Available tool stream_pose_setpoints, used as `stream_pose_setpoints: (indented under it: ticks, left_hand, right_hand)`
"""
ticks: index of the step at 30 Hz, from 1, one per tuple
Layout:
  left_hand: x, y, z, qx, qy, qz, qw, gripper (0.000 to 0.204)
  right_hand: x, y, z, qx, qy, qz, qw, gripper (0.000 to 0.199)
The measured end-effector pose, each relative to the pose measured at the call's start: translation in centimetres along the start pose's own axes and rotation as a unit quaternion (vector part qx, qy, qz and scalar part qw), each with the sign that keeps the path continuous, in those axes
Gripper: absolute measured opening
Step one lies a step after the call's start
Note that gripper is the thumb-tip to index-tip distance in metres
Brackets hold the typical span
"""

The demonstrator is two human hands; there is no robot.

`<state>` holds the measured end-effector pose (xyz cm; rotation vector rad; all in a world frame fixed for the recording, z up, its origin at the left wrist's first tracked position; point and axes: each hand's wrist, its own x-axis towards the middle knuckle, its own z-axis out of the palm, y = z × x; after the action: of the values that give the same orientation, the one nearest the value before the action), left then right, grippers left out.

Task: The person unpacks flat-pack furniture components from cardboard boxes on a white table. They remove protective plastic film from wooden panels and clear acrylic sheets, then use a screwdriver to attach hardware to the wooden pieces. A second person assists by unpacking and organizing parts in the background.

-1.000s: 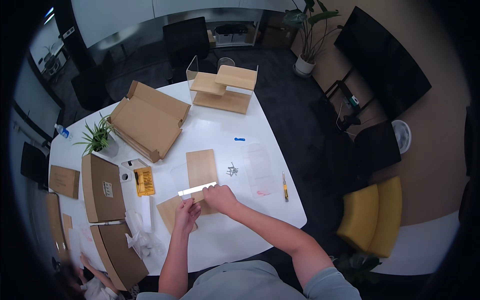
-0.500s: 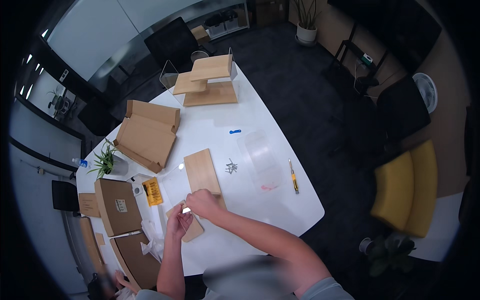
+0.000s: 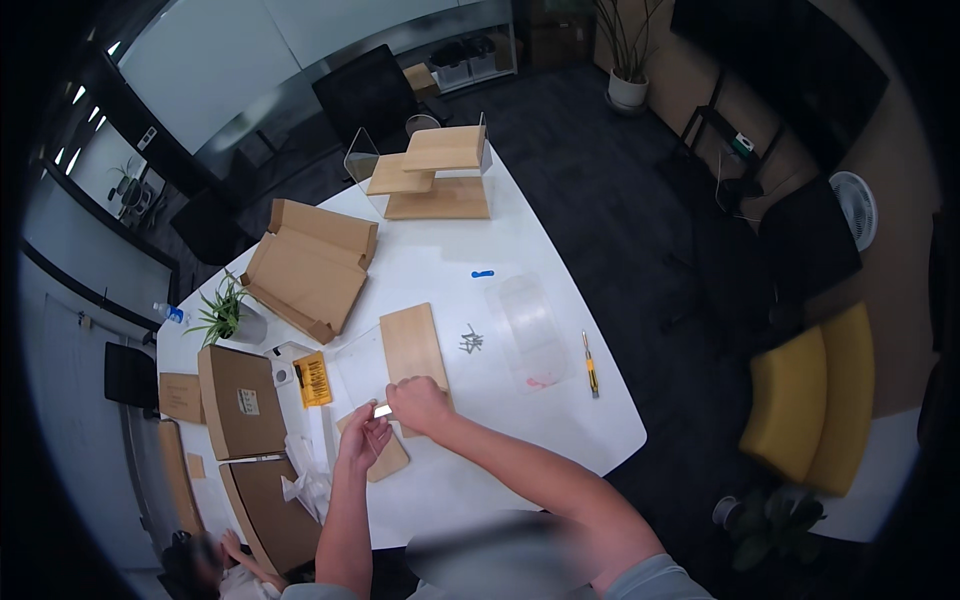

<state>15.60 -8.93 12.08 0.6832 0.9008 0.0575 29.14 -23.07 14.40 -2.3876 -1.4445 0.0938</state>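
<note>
Between my hands is a small shiny, whitish piece (image 3: 382, 411), its exact kind unclear. My left hand (image 3: 364, 440) pinches it with the fingertips, palm turned up. Closed and knuckles up, my right hand (image 3: 418, 402) meets its other side, and what lies inside that fist is hidden. Beneath and beyond the right hand lies a pale wooden board (image 3: 408, 335). A second wooden board (image 3: 390, 460) shows partly under my left hand. To the left of the far board, a clear sheet (image 3: 355, 355) lies on the white table (image 3: 520, 430).
Right of the boards are several screws (image 3: 470, 340), a clear plastic bag (image 3: 528, 335), a blue tool (image 3: 483, 273) and a yellow-handled screwdriver (image 3: 591, 368). A wood-and-clear-panel shelf (image 3: 440, 198) stands far back. Cardboard boxes (image 3: 240, 400) and a potted plant (image 3: 225, 315) line the left; another person's hand (image 3: 235, 548) is lower left.
My right hand has shifted slightly right, and the shiny piece now shows between both hands. The whole view has moved a little. The things on the table look unmoved.
</note>
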Motion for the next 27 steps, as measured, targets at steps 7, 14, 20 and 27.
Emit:
stream_pose_setpoints:
  ticks: [7,14,20,27]
  left_hand:
    - [0.5,-0.1,-1.5,0.009,-0.036,-0.003,0.999,0.013]
    - [0.5,-0.3,-1.4,0.008,-0.030,0.018,0.999,0.010]
    - [-0.2,-0.1,-0.5,0.010,-0.032,0.024,0.999,0.009]
    - [0.2,-0.5,-1.0,0.022,-0.042,0.023,0.999,0.013]
  right_hand:
    - [0.5,-0.3,-0.9,0.028,-0.092,0.018,0.995,0.010]
    - [1.2,-2.0,-3.0,0.033,-0.153,0.080,0.984,0.009]
    - [0.8,-2.0,-4.0,0.024,-0.150,0.107,0.983,0.010]
    - [-0.3,-1.5,-3.2,-0.038,-0.035,0.003,0.999,0.009]
